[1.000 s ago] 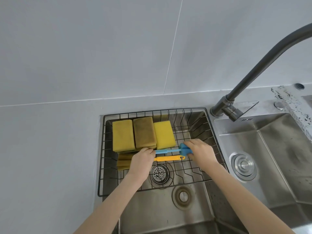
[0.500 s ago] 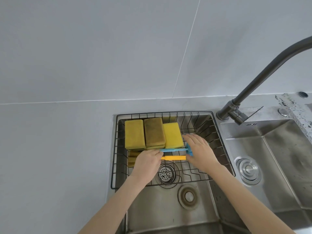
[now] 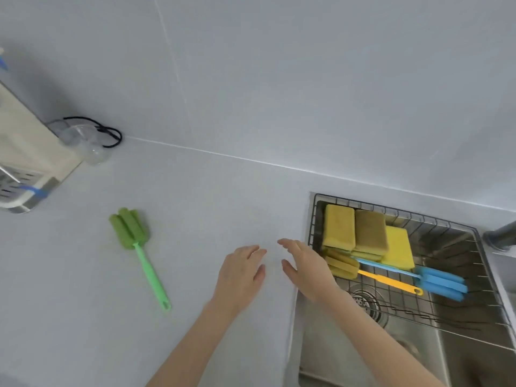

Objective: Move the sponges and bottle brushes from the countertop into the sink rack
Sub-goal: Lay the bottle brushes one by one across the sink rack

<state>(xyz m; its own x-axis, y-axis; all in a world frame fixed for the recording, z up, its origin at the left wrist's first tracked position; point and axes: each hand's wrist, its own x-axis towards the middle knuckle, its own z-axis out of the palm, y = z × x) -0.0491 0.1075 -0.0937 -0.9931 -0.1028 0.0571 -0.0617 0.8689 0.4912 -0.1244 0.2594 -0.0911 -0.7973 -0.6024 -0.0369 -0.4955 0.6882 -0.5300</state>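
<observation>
A green bottle brush (image 3: 138,252) lies on the white countertop (image 3: 195,219) at the left, sponge head away from me. The wire sink rack (image 3: 458,325) in the sink holds several yellow sponges (image 3: 339,230), a blue bottle brush (image 3: 441,283) and an orange-handled brush (image 3: 388,281). My left hand (image 3: 241,275) hovers over the counter, fingers apart and empty. My right hand (image 3: 307,268) is beside it at the sink's left edge, also open and empty. Both hands are well to the right of the green brush.
A beige appliance with a metal tray (image 3: 25,163) stands at the far left. Beside it are a clear cup (image 3: 83,146) and a black cord (image 3: 109,132). The grey faucet base (image 3: 501,237) sits at the right edge. A tiled wall runs behind the counter.
Both hands let go of the blue and orange brushes in the rack and moved left out over the counter. The view swung left, and the green brush came into sight.
</observation>
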